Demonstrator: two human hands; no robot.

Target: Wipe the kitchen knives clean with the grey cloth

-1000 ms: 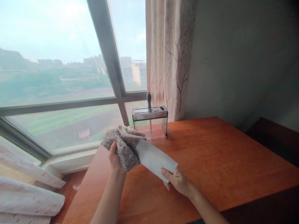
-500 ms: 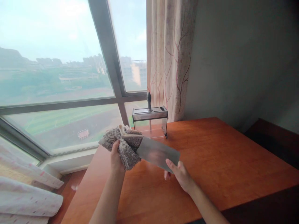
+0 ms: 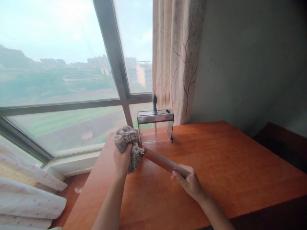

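My left hand (image 3: 122, 159) is closed around a bunched grey fluffy cloth (image 3: 127, 135). Out of the cloth's right side pokes a short dark and metal piece, right by the near end of a cleaver (image 3: 163, 161); the handle appears to be covered by the cloth. The cleaver's broad flat blade is tilted and mirrors the orange table. At the blade's far end, my right hand (image 3: 190, 182) grips it between thumb and fingers. Both hands are above the table, in front of a clear-sided knife block (image 3: 155, 118).
A knife with a dark handle (image 3: 154, 103) stands upright in the knife block. The wooden table (image 3: 227, 159) reaches to the right. Large windows (image 3: 59, 76) fill the left, with a patterned curtain (image 3: 177, 57) beside the wall and another white curtain (image 3: 31, 198) at lower left.
The blade has turned from showing its broad face to a narrower, tilted view. The cloth has been gathered up and lies off the blade. My right-hand grip has shifted round the blade's end.
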